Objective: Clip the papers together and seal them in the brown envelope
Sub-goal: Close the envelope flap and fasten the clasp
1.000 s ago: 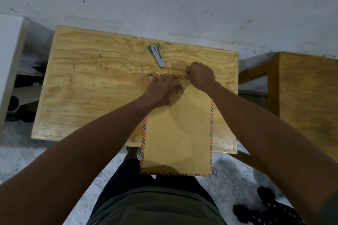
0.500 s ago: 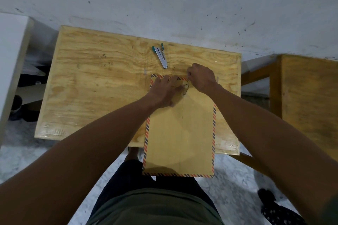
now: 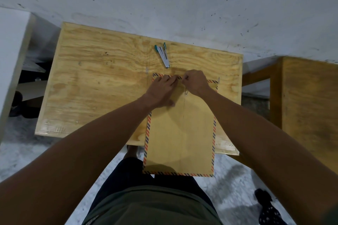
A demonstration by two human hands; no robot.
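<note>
Brown envelope [image 3: 180, 133] lies flat on the wooden table [image 3: 102, 86], near end overhanging the edge above the lap. Left hand [image 3: 161, 90] presses its top edge, fingers mostly straight. Right hand [image 3: 196, 83] curls at the flap, pinching something small, probably the string by the metal clasp [image 3: 186, 93]. Stapler [image 3: 162, 55] sits just beyond.

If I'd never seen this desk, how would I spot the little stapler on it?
Start at the pale plywood table against the white wall. Near its far edge, just beyond the striped-border brown envelope, lies the stapler. It is the only silver metal thing there, slim, with teal ends.
</note>
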